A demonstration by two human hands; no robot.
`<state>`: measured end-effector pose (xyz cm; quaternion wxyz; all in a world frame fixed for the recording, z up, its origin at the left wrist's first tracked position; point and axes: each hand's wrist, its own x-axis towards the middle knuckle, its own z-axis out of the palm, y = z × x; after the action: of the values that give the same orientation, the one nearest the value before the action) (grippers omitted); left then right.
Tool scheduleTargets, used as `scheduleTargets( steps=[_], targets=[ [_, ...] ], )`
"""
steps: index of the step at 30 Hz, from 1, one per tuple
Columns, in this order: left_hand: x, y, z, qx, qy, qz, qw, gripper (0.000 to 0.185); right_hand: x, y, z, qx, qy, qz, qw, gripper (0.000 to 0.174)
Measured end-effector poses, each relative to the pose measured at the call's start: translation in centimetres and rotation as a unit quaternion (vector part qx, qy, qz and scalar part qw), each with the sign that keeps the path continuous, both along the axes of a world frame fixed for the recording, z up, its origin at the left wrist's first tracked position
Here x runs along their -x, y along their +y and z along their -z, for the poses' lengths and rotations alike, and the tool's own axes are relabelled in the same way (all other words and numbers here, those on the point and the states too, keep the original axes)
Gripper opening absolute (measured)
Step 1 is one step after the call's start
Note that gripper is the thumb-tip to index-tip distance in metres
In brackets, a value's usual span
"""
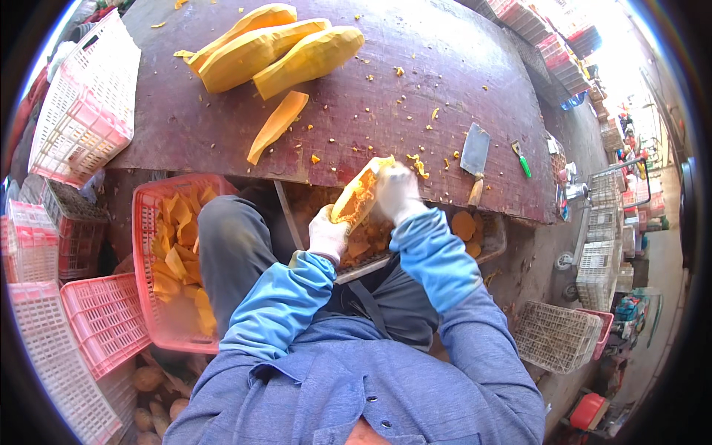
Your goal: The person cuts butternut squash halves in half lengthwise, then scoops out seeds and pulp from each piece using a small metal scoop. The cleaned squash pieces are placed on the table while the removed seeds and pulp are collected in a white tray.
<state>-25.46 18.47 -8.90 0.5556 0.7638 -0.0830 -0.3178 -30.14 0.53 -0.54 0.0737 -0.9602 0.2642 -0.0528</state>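
My gloved left hand (pixel 327 235) grips the lower end of a peeled squash piece (pixel 356 194), its stringy, seedy hollow facing up. At its upper end is my gloved right hand (pixel 398 186), blurred; whether it holds a tool cannot be told. Several peeled orange-yellow squash pieces (pixel 311 58) lie at the far left of the dark red table (pixel 389 111), with a narrow cut slice (pixel 278 127) nearer me. Right of my hands rest a wooden-handled cleaver (pixel 474 150) and a green-handled peeler (pixel 522 159).
A pink basket (pixel 217 346) of cut squash pieces stands left of my knee. Beneath the table edge are a tray (pixel 364 270) of scraps and a container (pixel 503 239) with round orange pieces. Stacked crates (pixel 83 111) stand left, others (pixel 556 336) right. Seeds and scraps dot the tabletop.
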Motion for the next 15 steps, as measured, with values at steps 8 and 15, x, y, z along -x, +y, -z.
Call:
scheduleTargets(
  steps=[8,15],
  targets=[
    [0.2,0.8,0.1,-0.021,-0.005,0.009,1.000,0.041,3.4,5.8,0.8,-0.040,0.006,-0.075,0.996,0.024],
    [0.4,0.2,-1.1,0.000,-0.029,-0.001,1.000,0.041,0.6,1.1,-1.0,0.010,-0.055,0.060,0.997,0.018]
  ],
)
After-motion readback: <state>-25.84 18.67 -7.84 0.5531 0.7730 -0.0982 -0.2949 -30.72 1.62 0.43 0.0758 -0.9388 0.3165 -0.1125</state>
